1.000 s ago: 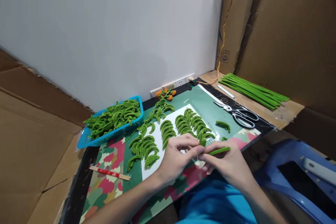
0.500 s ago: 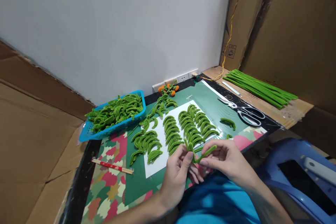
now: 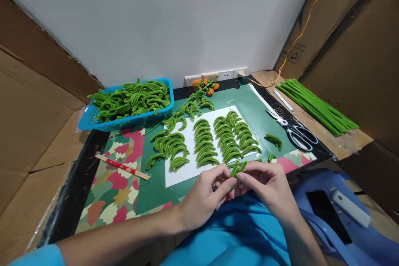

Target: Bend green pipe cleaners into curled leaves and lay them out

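Observation:
A short green pipe cleaner [image 3: 236,169], folded so that its ends point up, sits between my two hands above the table's front edge. My left hand [image 3: 210,191] pinches it with thumb and fingers from the left. From the right, my right hand [image 3: 266,183] grips it too, thumb pressed near the fold. Just beyond my hands, curved green pipe-cleaner pieces [image 3: 205,143] lie in rows on a white sheet [image 3: 174,179]. Another green piece partly shows behind my fingertips. A loose curved piece [image 3: 274,141] rests on the green mat to the right.
A blue basket [image 3: 124,122] heaped with green pieces stands back left, near wrapped chopsticks [image 3: 121,166]. Scissors [image 3: 291,131], a white pen [image 3: 283,100] and straight green pipe cleaners [image 3: 318,106] lie right. An orange-and-green sprig [image 3: 205,87] lies by the wall. A blue stool [image 3: 368,237] holds a phone.
My hands have come closer together, and the pipe cleaner's right end, stretched out sideways before, now points upward beside the other. The camera view has shifted, showing more of my left arm.

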### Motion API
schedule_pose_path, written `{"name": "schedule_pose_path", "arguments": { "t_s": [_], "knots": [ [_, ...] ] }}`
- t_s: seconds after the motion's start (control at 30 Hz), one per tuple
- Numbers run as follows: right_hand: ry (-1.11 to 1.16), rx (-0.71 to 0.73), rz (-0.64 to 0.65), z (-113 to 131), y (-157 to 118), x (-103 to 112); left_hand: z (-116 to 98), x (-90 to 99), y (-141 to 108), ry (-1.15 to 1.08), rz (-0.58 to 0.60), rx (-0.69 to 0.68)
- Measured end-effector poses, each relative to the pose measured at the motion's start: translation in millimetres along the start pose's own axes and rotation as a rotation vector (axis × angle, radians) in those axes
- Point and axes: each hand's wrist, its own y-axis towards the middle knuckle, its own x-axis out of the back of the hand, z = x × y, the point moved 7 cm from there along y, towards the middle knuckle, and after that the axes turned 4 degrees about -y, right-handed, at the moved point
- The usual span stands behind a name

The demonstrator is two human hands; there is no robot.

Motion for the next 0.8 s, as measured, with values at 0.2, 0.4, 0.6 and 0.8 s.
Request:
{"name": "schedule_pose_path", "arguments": {
  "t_s": [0.2,0.4,0.6,0.8],
  "knots": [
    [-0.126,0.107,-0.168,7.2,-2.5,2.6,1.5,-1.7,3.8,-0.091,0.04,-0.006],
    [-0.174,0.209,-0.357,7.6,-8.7,-0.6,7.8,4.7,6.0,-0.149,-0.027,0.02],
    [-0.084,0.177,-0.357,-0.7,-3.2,-3.5,4.8,3.8,8.9,-0.186,-0.014,0.004],
    [-0.038,0.181,-0.4,-1.1,-1.9,-3.0,6.8,3.6,7.6,-0.175,-0.027,0.01]
  ]
}}
